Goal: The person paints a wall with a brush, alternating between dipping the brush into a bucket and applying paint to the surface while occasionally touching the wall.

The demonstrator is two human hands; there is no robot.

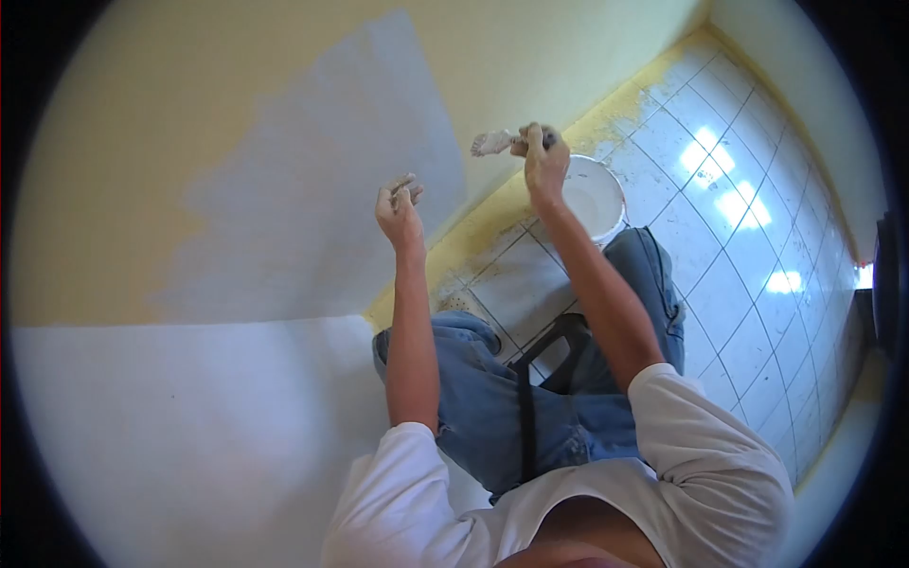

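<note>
My right hand (544,168) is closed around the handle of a paintbrush (490,143), whose bristles are coated in white paint and point left toward the wall. Just below and to the right of that hand stands a round bucket (598,199) with a whitish inside. My left hand (401,216) is raised near the wall, its fingers loosely bent and apart, with whitish smears on them and no object visible in it. Behind it, a pale grey-white painted patch (331,161) covers part of the yellow wall (142,170).
A white wall (170,417) meets the yellow one at the lower left. White floor tiles (729,284) spread to the right, with a yellow, paint-spotted strip (488,222) along the wall's foot. A black strap (527,417) crosses my jeans (492,398). A dark object (888,284) stands at the far right.
</note>
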